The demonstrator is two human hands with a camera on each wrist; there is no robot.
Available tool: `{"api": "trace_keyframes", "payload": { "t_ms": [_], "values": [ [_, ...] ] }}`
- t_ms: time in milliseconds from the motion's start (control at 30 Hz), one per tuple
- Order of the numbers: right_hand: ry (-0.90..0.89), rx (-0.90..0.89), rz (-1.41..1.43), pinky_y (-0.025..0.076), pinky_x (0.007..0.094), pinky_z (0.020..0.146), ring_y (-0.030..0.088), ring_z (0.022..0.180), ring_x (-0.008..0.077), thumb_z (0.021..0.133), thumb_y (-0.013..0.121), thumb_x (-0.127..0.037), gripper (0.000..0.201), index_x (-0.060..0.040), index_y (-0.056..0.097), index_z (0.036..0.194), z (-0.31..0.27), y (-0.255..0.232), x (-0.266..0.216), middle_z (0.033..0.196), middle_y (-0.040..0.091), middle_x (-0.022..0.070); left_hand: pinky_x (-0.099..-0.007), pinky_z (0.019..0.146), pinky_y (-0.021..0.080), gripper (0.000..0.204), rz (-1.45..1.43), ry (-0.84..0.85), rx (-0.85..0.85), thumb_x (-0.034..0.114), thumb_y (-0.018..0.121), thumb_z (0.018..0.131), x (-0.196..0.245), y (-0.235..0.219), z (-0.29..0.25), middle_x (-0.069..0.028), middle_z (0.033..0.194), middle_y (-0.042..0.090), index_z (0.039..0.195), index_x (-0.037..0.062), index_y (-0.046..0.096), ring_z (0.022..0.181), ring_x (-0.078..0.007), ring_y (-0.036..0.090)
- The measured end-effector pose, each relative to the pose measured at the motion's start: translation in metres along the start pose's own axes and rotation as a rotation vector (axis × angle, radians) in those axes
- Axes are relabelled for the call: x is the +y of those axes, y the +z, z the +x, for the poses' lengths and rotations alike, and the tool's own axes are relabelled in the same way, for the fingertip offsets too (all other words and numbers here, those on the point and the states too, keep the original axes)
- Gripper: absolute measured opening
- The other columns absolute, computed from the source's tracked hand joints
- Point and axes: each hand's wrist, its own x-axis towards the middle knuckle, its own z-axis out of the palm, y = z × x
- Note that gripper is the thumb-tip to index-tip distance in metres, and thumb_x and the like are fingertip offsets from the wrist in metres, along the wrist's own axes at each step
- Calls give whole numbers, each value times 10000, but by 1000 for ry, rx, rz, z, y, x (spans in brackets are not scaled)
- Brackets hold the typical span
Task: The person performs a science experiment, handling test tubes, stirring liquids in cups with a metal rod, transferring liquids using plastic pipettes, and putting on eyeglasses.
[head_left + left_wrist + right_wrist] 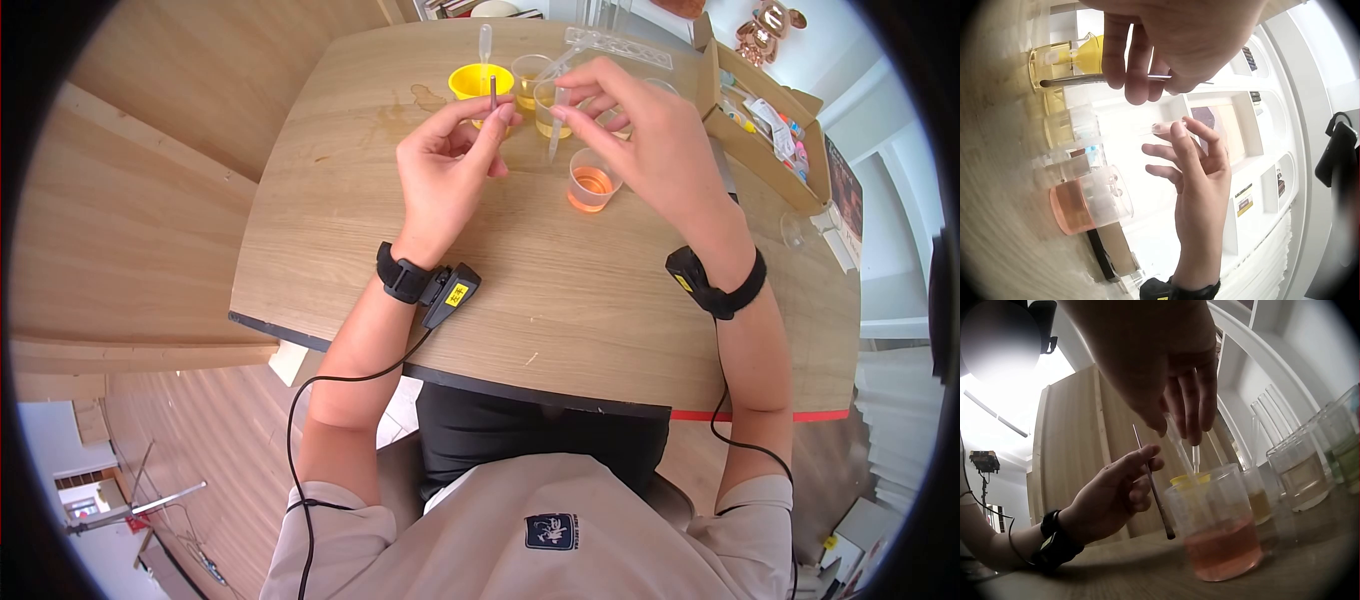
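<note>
My left hand [445,170] pinches a slender metal rod [1075,80] with a darker, rounded end, which points down in the right wrist view. Between the thumb and fingertips of my right hand [660,140] is a clear plastic dropper [555,140], its tip downward. Below that hand stands a clear cup of orange-pink liquid [591,190]; the dropper overlaps this cup in the right wrist view. A yellow cup [465,80] with another dropper [485,45] standing in it is just beyond my left hand. Behind the right fingers are clear cups of yellowish liquid [530,95].
A clear rack [625,48] with tubes stands at the table's far edge. On the right, a cardboard box [740,130] holds small bottles and packets. Wet spots [428,97] mark the wooden tabletop [540,290] near the yellow cup. Cables run from both wrist cameras along the arms.
</note>
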Motion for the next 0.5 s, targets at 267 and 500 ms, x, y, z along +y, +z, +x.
{"api": "trace_keyframes", "payload": {
  "t_ms": [267, 500],
  "values": [
    [-1, -6, -12, 558, 317, 642, 741, 801, 195, 926, 706, -249, 216, -127, 606, 1073, 1, 2, 0, 951, 747, 20, -220, 530, 501, 202, 15, 5, -2, 84, 672, 975, 1, -1, 0, -128, 951, 761, 1139, -31, 697, 588, -68, 601],
    [-3, -13, -13, 554, 319, 634, 740, 794, 196, 932, 699, -241, 210, -128, 598, 1077, 1, 3, 0, 947, 747, 20, -221, 533, 500, 204, 13, -5, -7, 84, 671, 976, 1, -3, 0, -132, 958, 760, 1141, -33, 695, 593, -69, 601]
  ]
}}
